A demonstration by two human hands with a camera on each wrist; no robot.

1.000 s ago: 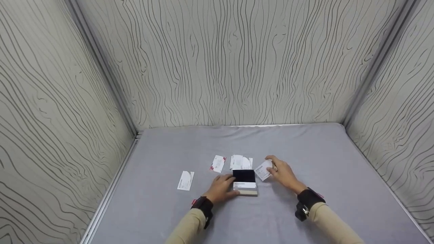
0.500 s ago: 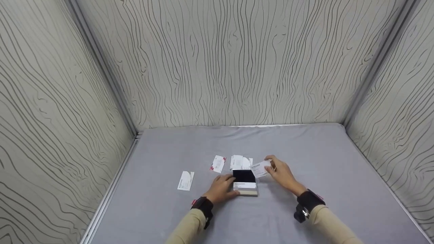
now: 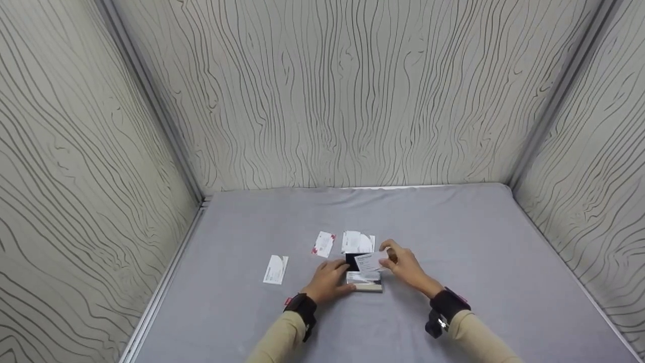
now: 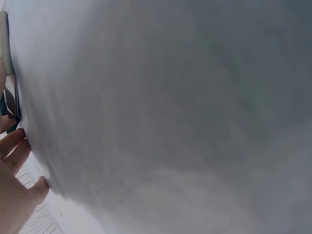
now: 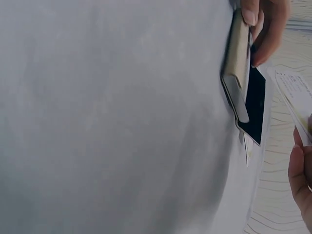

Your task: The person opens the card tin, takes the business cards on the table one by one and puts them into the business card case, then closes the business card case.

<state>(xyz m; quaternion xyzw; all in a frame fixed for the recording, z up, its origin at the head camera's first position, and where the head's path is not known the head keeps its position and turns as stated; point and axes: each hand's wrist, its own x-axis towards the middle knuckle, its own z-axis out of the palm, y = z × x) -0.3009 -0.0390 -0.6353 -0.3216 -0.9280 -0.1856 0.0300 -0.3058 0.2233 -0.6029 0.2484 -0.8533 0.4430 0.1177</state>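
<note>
The head camera looks forward and down from well above the table [image 3: 453,222], facing the back wall [image 3: 322,91] and taking in the left hand [image 3: 325,282] and right hand [image 3: 407,268]. The left wrist camera sits close over the table, turned sideways. The right wrist camera, likewise near and sideways, shares both hands, case [image 3: 364,288] and card [image 3: 368,261] with the head view.

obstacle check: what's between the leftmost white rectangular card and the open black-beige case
The head view shows bare grey cloth, then the left hand holding the case.

The cards [image 3: 368,262] look smooth paper, the case [image 5: 236,53] smooth, the cloth [image 3: 237,222] matt.
</note>
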